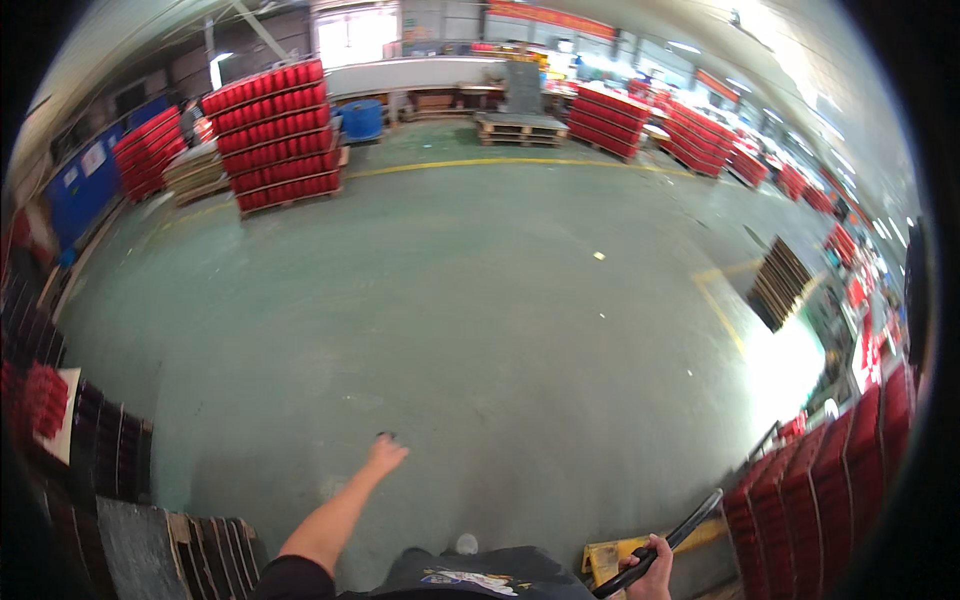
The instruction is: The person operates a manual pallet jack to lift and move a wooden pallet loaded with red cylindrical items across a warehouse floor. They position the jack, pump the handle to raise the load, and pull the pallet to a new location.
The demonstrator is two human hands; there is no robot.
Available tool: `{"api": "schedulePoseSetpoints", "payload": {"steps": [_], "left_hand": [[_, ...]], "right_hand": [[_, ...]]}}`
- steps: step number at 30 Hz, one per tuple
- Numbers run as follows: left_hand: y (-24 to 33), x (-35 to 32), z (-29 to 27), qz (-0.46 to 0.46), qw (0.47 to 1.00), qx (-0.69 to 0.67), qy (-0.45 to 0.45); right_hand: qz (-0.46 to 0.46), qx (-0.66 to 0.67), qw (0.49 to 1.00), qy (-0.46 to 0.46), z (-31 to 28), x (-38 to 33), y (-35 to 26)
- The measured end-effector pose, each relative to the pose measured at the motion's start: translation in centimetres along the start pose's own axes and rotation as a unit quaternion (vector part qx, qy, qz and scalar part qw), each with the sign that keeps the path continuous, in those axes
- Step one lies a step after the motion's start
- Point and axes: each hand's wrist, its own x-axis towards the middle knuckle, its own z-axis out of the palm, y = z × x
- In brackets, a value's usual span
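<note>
- Right hand (655, 568): low and close to the body, fingers closed around a black bar
- Black bar (697, 518): one, smooth, rounded, slanting from beside the torso up and rightward; its upper end near the red stack at right
- Yellow piece (603, 557): flat-faced, under and beside the bar; material unclear
- Dark shirt (450, 570): soft cloth, pale print at the front
- Left hand (386, 455): bare forearm reaching forward and slanting rightward from a dark short sleeve, hand out over the floor, well apart from the bar; small dark shape at the fingers, cannot tell whether anything is held
- Red stack (815, 500), right: ribbed layers parted by thin pale strips
- Grey board (140, 550), lower left: flat, scuffed, beside dark slatted layers
- Red bundle (46, 400), left: knobbly, on a pale sheet
- Floor (450, 300): grey-green, smooth, scuffed, yellow lines, scattered pale scraps
- Slatted stack (780, 285): brown, angular, at right
- Tall red block (280, 140): rounded pieces in tiers, thin layers between
- Wooden pallet (522, 131): slatted, grey slab upon it
- Blue drum (361, 120): rounded, beyond the tall block
</note>
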Motion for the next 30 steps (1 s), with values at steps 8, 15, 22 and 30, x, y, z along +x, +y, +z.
{"api": "schedulePoseSetpoints", "payload": {"steps": [8,15,22,30], "left_hand": [[-26.7,-13.2,-13.0,-0.552,0.812,-0.177,0.071],[-23.3,19.5,-23.6,-0.423,0.894,-0.129,0.069],[1.4,58.3,-34.1,-0.002,0.985,-0.166,0.037],[-0.3,73.2,-41.2,0.007,0.989,-0.146,-0.011]], "right_hand": [[-0.113,-0.101,0.987,0.057,20.2,16.7,-4.4],[-0.152,-0.118,0.979,0.064,35.7,33.3,-10.9],[-0.241,-0.100,0.959,0.114,51.7,41.5,-14.6],[-0.219,-0.049,0.964,0.146,74.7,49.1,-18.1]]}}
